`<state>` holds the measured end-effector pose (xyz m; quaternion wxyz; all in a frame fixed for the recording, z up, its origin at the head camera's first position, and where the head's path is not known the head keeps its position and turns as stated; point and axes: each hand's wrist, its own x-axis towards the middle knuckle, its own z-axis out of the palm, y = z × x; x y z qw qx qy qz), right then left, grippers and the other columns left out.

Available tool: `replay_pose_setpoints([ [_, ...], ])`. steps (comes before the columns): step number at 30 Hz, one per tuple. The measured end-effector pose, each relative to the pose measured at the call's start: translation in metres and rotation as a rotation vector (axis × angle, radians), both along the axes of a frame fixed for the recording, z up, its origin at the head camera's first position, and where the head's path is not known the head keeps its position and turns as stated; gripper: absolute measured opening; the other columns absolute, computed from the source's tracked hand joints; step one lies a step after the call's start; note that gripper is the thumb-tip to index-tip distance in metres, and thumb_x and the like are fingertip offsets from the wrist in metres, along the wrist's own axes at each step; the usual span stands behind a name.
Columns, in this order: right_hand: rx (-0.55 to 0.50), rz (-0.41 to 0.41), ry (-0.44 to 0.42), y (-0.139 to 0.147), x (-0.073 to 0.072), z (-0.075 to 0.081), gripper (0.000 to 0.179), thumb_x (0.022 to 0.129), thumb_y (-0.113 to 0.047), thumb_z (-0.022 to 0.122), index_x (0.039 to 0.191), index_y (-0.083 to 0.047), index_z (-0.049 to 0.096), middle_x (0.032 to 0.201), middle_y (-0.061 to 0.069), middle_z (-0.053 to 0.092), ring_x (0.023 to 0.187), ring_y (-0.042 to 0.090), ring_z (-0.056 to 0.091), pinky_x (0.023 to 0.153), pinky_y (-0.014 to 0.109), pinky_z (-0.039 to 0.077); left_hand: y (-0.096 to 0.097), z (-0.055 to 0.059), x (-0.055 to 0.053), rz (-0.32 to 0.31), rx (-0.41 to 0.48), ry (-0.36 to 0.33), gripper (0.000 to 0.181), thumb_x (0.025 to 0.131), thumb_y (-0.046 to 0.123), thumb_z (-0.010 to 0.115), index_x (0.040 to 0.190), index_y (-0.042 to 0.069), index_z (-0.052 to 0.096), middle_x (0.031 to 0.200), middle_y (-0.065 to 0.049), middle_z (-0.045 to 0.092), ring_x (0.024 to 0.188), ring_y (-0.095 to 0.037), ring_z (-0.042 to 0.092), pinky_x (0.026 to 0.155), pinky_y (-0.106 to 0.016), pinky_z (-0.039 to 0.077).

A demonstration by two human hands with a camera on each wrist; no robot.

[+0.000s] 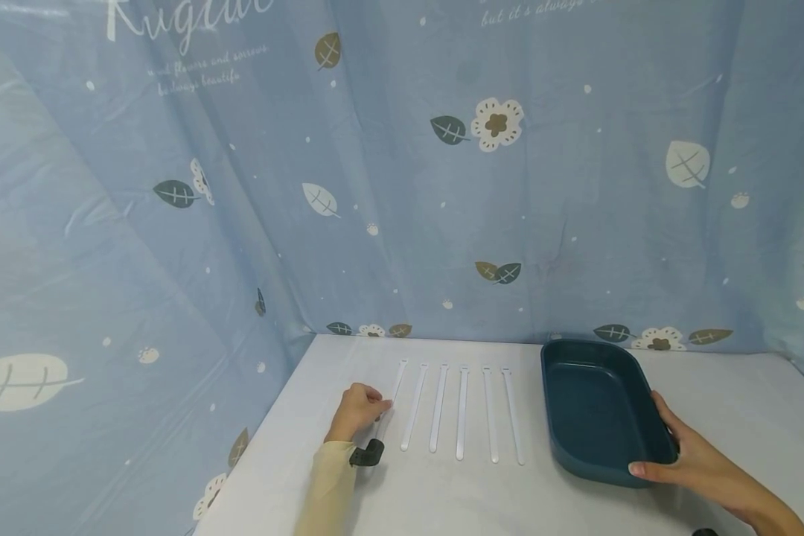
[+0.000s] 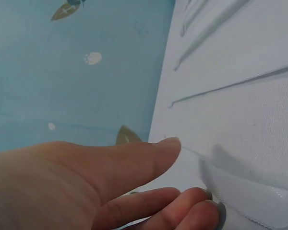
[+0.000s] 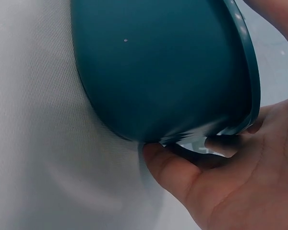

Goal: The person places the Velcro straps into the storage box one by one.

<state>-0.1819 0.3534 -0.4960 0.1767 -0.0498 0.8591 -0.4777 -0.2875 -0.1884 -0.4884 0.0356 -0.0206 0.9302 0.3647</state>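
Note:
Several narrow white straps, each with a wider slotted head and a rounded tail, lie in a row on the white table. My left hand [image 1: 359, 409] is at the leftmost strap [image 1: 398, 378]. In the left wrist view, my thumb and curled fingers pinch this strap [image 2: 252, 199] across its width, with its rounded tail toward the right. My right hand [image 1: 686, 452] grips a dark teal rectangular tray [image 1: 563, 447] at its near right corner. The thumb lies along the near wall and the fingers go round the right side, partly hidden. Inside, the tray is bare.
The white table [image 1: 435, 502] meets a blue patterned curtain [image 1: 402, 223] at its back and left edges. Between my left hand and the tray lie the other straps [image 1: 461, 417], side by side with small gaps. A dark wrist mount [image 1: 367, 452] sits on my left sleeve.

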Motion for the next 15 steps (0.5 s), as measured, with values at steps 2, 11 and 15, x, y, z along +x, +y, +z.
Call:
replay_pose_setpoints([
  [2, 0.004, -0.001, 0.000, -0.0001, 0.0002, -0.0006, 0.116, 0.100, -0.034, 0.064, 0.154, -0.010, -0.036, 0.157, 0.039, -0.033, 0.138, 0.076, -0.013, 0.095, 0.090, 0.027, 0.0010, 0.0000, 0.0003, 0.001, -0.003, 0.002, 0.033, 0.090, 0.020, 0.078, 0.107, -0.007, 0.072, 0.086, -0.010, 0.074, 0.073, -0.017, 0.068, 0.072, -0.036, 0.060],
  [11, 0.031, -0.001, 0.014, -0.0011, 0.0007, -0.0004, 0.118, 0.100, -0.037, 0.065, 0.154, -0.008, -0.035, 0.157, 0.040, -0.031, 0.139, 0.075, -0.012, 0.096, 0.091, 0.023, 0.0064, 0.0023, 0.0031, 0.009, -0.020, -0.011, 0.025, 0.081, 0.015, 0.084, 0.096, -0.001, 0.072, 0.079, -0.008, 0.070, 0.070, -0.019, 0.065, 0.068, -0.033, 0.057],
  [15, 0.026, -0.005, 0.009, -0.0022, 0.0017, 0.0005, 0.118, 0.099, -0.037, 0.065, 0.154, -0.009, -0.036, 0.158, 0.039, -0.032, 0.140, 0.074, -0.014, 0.097, 0.092, 0.020, 0.0081, 0.0011, 0.0047, 0.023, -0.025, 0.003, 0.022, 0.079, 0.009, 0.084, 0.093, 0.000, 0.072, 0.082, -0.009, 0.070, 0.072, -0.020, 0.065, 0.068, -0.035, 0.058],
])
